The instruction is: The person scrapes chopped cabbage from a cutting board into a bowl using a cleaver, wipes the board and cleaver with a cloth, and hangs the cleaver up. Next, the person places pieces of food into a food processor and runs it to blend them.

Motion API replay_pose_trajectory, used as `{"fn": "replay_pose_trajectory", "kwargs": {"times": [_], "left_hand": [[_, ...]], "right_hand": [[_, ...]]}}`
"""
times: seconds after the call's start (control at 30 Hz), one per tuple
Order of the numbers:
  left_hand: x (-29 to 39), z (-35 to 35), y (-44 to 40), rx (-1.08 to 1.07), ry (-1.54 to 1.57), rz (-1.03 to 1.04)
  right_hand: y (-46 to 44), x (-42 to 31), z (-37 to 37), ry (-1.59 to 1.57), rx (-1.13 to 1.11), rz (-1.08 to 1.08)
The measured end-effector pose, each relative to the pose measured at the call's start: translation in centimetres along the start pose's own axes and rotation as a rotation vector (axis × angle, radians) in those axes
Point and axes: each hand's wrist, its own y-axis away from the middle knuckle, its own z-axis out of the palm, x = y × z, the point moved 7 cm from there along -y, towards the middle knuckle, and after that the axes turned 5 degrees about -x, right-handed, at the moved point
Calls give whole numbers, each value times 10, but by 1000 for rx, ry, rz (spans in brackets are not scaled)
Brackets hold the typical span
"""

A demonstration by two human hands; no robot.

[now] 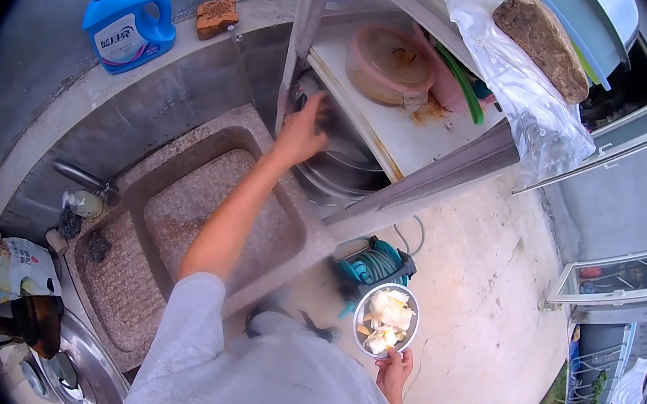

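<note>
My left hand (304, 128) reaches over the stone sink (241, 130) to the lower level of a shelf rack. Its fingers are apart near the metal pots (343, 174) there, partly behind the rack's post; whether the fingertips touch anything I cannot tell. Low on my right, my right hand (395, 368) grips the rim of a round metal bowl (360, 313). White and pale yellow chunks (390, 313) fill the bowl; their exact kind is unclear.
A blue detergent bottle (128, 25) and a broken brick (216, 18) stand on the wall ledge. Inside the rack sits a pink lidded container (391, 64). A teal hose reel (376, 265) is on the floor. A stone (542, 44) weighs down plastic sheeting (485, 27).
</note>
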Motion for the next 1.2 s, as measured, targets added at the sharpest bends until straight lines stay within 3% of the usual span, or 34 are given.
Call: {"fn": "replay_pose_trajectory", "kwargs": {"times": [0.13, 0.2, 0.23, 0.27, 0.33, 0.4, 0.5, 0.53, 0.57, 0.63, 0.67, 0.73, 0.8, 0.9, 1.2], "left_hand": [[4, 5, -6, 46, -125, -55], [19, 16, -19, -229, -536, 35], [13, 28, -20, -260, -681, 110], [-5, 45, -22, -408, -745, 9], [6, 59, -21, -702, -809, -19], [-8, 73, -29, -640, -732, 57], [-36, 98, -52, -1014, -811, -110], [-24, 93, -54, -1001, -837, -160], [-32, 96, -62, -853, -774, -110], [-16, 102, -64, -935, -797, -84], [-21, 117, -74, -1027, -943, 129], [-54, 125, -84, -926, -956, 267], [-74, 131, -84, -942, -891, 185], [-52, 137, -75, -833, -908, 333], [-91, 141, -88, -989, -1014, 244]], "right_hand": [[-5, 5, -1, -2, -38, 7], [-4, 6, 0, -5, -41, 5], [-3, 7, 0, -3, -44, 4], [-3, 8, 0, -4, -46, 2], [-6, 5, 4, -12, -43, -8], [-1, 2, 7, -29, -23, -6], [1, 5, 3, -64, 6, -20], [3, 6, 1, -71, 10, -25], [5, 7, -1, -83, 18, -34], [7, 11, -6, -94, 38, -50], [10, 14, -8, -113, 70, -54], [14, 22, -6, -139, 106, -37], [17, 28, -4, -152, 149, -46], [22, 38, -11, -186, 192, -57], [24, 50, -24, -220, 215, -73]]}}
